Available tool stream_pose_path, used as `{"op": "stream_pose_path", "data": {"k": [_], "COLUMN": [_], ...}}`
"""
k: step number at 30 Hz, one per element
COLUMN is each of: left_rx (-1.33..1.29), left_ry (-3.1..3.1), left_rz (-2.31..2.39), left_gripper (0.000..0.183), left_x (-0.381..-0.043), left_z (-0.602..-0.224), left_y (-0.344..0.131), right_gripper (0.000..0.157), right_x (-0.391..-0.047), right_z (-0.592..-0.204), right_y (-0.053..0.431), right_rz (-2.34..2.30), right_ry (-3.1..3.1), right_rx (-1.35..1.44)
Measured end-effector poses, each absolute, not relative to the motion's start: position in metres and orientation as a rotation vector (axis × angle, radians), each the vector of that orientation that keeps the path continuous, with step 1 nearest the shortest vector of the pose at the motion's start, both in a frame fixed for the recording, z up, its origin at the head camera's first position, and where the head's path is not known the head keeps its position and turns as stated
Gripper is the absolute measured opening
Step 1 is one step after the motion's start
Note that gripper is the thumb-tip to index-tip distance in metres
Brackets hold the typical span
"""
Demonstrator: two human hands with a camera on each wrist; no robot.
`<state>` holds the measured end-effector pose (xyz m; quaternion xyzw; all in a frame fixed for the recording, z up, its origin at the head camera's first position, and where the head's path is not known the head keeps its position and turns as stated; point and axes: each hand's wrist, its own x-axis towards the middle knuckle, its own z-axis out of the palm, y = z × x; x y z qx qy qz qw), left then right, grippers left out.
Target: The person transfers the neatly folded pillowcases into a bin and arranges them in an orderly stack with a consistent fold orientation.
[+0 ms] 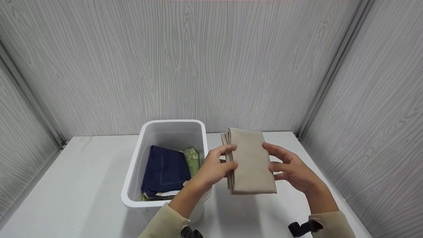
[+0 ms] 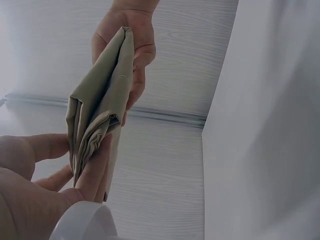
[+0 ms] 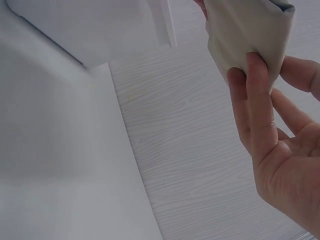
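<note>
A folded beige cloth (image 1: 251,162) is held up above the white table, to the right of a white bin. My left hand (image 1: 214,165) pinches its left edge, thumb in front and fingers reaching behind. On the opposite edge, my right hand (image 1: 290,167) grips it between thumb and fingers. The left wrist view shows the stacked folds of the cloth (image 2: 100,100) between the left thumb and fingers. Seen from the right wrist, fingers of the right hand (image 3: 280,150) lie along one face of the cloth (image 3: 245,30), with the thumb on the other side.
The white bin (image 1: 132,175) stands left of the cloth, and my left forearm crosses its right front corner. Inside lie a folded navy cloth (image 1: 168,168) and a green patterned cloth (image 1: 192,162). Grey wood-grain panels (image 1: 185,66) enclose the white table (image 1: 82,185) behind and at both sides.
</note>
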<state>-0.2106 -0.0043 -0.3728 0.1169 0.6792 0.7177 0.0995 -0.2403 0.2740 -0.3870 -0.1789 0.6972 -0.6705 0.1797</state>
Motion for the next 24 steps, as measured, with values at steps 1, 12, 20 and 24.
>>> {"op": "stream_pose_path", "data": {"k": [1,12,20,24], "left_rx": [0.347,0.348,0.349,0.351], "left_ry": [2.005,2.037,2.07,2.104], "left_rz": [2.122,2.076,2.042,2.024], "left_gripper": [0.054,0.055,0.054,0.054], "left_x": [-0.211,-0.212,-0.21,-0.21], "left_z": [-0.372,-0.363,-0.357,-0.357], "left_y": [-0.006,-0.022,-0.033,-0.039], "right_gripper": [0.068,0.07,0.07,0.07], "right_x": [-0.241,-0.245,-0.247,-0.248], "right_z": [-0.386,-0.376,-0.369,-0.367], "right_y": [0.273,0.259,0.25,0.243], "right_rz": [-1.894,-1.897,-1.878,-1.873], "right_ry": [1.967,1.926,1.908,1.908], "right_rx": [-0.511,-0.529,-0.577,-0.58]}}
